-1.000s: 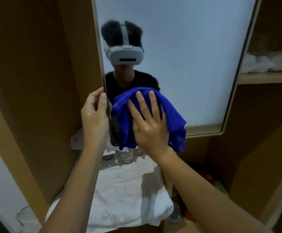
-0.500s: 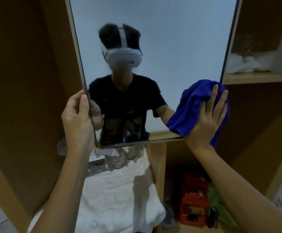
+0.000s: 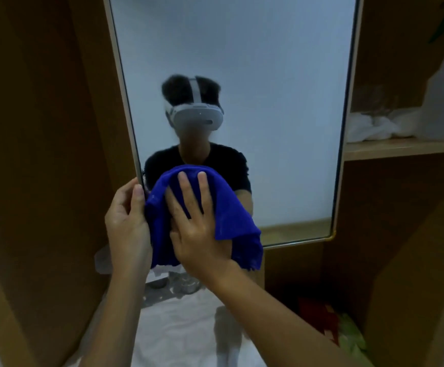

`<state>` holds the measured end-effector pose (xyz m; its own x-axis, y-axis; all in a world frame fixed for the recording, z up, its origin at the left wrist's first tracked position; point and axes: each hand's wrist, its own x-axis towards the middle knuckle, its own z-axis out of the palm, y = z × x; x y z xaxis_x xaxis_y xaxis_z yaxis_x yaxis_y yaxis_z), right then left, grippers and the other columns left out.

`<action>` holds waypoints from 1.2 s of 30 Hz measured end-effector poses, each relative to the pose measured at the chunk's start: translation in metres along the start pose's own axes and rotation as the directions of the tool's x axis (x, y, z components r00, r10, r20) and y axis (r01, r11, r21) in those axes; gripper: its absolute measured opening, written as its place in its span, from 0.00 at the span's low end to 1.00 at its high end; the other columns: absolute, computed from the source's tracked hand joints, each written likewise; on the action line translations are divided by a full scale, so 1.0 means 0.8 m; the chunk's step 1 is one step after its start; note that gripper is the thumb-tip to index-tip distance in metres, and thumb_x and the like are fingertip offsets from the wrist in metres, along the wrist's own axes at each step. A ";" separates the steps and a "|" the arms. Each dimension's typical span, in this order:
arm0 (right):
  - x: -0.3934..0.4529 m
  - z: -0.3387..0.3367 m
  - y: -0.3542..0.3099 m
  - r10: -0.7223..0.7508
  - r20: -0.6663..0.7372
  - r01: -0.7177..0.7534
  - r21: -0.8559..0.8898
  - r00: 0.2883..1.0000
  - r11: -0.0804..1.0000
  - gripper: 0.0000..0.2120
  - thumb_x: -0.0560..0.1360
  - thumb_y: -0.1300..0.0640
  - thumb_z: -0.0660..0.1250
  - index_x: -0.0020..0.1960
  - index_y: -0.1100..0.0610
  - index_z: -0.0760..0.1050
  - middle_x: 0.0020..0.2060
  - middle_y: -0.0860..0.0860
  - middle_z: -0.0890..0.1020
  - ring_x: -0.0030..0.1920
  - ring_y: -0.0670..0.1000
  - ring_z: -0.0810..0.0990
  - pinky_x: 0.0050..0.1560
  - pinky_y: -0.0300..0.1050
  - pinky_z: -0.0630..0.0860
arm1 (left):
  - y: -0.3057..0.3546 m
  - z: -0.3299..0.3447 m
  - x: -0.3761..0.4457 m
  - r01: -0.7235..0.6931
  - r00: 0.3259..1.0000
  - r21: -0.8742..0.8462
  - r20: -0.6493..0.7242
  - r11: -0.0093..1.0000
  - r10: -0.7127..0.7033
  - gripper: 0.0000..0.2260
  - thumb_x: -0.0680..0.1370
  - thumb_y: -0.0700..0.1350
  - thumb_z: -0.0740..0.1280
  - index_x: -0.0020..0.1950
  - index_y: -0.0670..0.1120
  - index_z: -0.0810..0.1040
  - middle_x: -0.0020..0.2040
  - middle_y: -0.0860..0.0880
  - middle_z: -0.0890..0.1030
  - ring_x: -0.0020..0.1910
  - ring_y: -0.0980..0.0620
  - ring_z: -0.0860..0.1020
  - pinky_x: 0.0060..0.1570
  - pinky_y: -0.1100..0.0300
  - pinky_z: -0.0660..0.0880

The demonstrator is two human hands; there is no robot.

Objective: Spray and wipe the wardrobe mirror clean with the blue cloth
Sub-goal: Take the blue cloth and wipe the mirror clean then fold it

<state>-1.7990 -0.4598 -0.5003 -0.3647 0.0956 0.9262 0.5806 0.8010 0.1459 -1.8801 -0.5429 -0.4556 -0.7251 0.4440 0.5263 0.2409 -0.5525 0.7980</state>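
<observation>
The tall wardrobe mirror (image 3: pixel 268 88) with a thin pale frame fills the upper middle of the head view. A blue cloth (image 3: pixel 229 215) is spread over its lower left corner. My right hand (image 3: pixel 197 226) lies flat on the cloth with fingers apart, pressing it against the glass. My left hand (image 3: pixel 128 223) grips the mirror's left edge right beside the cloth, thumb on the front. The mirror's lower left corner is hidden behind cloth and hands. No spray bottle is in sight.
Brown wardrobe panels (image 3: pixel 43 154) flank the mirror. A shelf (image 3: pixel 401 148) at the right carries white fabric (image 3: pixel 374 125). Below lie a white sheet (image 3: pixel 183 327), several clear glass items (image 3: pixel 186 283), and a red object (image 3: pixel 319 313) on the wardrobe floor.
My right hand has swept the blue cloth from the mirror's lower right corner back to its lower left, next to my left hand, which kept its hold on the edge.
</observation>
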 end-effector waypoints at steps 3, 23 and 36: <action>-0.005 -0.013 0.029 -0.101 0.001 0.101 -0.004 0.995 0.995 0.28 0.81 0.54 0.60 0.78 0.55 0.55 0.78 0.56 0.57 0.79 0.61 0.49 0.78 0.58 0.46 | 0.000 0.000 -0.001 0.012 1.000 -0.037 0.018 0.999 -0.011 0.08 0.82 0.51 0.60 0.55 0.61 0.77 0.48 0.52 0.81 0.51 0.48 0.79 0.57 0.49 0.77; -0.056 -0.065 0.176 0.082 0.029 -0.079 -0.097 0.996 0.992 0.24 0.83 0.50 0.52 0.78 0.54 0.58 0.78 0.55 0.58 0.79 0.61 0.50 0.76 0.62 0.54 | 0.030 0.028 -0.037 -0.226 0.946 0.273 -0.170 0.935 0.278 0.15 0.80 0.54 0.63 0.64 0.51 0.74 0.62 0.52 0.75 0.62 0.54 0.73 0.64 0.51 0.73; -0.054 -0.075 0.189 -0.007 0.012 0.009 -0.179 1.000 0.984 0.24 0.83 0.49 0.55 0.77 0.54 0.59 0.77 0.56 0.60 0.79 0.59 0.52 0.78 0.57 0.46 | 0.023 0.132 -0.055 -0.671 0.729 0.534 0.601 0.514 0.328 0.25 0.76 0.49 0.71 0.71 0.46 0.70 0.57 0.52 0.81 0.56 0.57 0.79 0.59 0.68 0.72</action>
<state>-1.6520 -0.3784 -0.4972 -0.3769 0.0970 0.9211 0.6982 0.6833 0.2137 -1.7758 -0.4985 -0.4335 -0.0618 0.5668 0.8215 0.9551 -0.2053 0.2136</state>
